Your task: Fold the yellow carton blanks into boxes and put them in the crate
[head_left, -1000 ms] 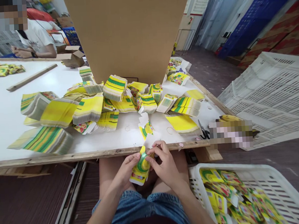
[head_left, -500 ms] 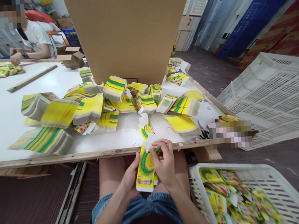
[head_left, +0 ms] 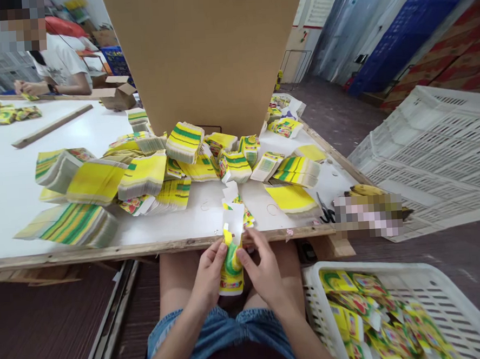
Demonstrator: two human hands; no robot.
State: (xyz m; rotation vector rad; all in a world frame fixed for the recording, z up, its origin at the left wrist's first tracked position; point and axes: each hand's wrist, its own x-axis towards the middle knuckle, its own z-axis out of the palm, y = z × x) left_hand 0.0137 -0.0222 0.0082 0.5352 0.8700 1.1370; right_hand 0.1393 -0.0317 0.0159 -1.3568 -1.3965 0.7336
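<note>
A small yellow-and-green printed carton (head_left: 231,266) is held upright over my lap, just below the table's wooden front edge (head_left: 106,252). My left hand (head_left: 208,276) grips its left side and my right hand (head_left: 262,270) pinches its right side. A white flap stands open at the carton's top. Just beyond it, another flat carton blank (head_left: 242,212) lies on the white table. Stacks of flat yellow-green blanks (head_left: 142,174) are spread over the table behind.
A tall brown cardboard panel (head_left: 203,51) stands at the table's back. A white plastic crate (head_left: 455,318) with folded cartons sits at my lower right; another white crate (head_left: 437,151) lies further right. Scissors (head_left: 326,212) lie near the table's right corner. A person sits at the far left.
The carton was flat and broad half a second ago; now it is squeezed narrower between both hands, with its white top flap raised. The person at the far left shifted their arms.
</note>
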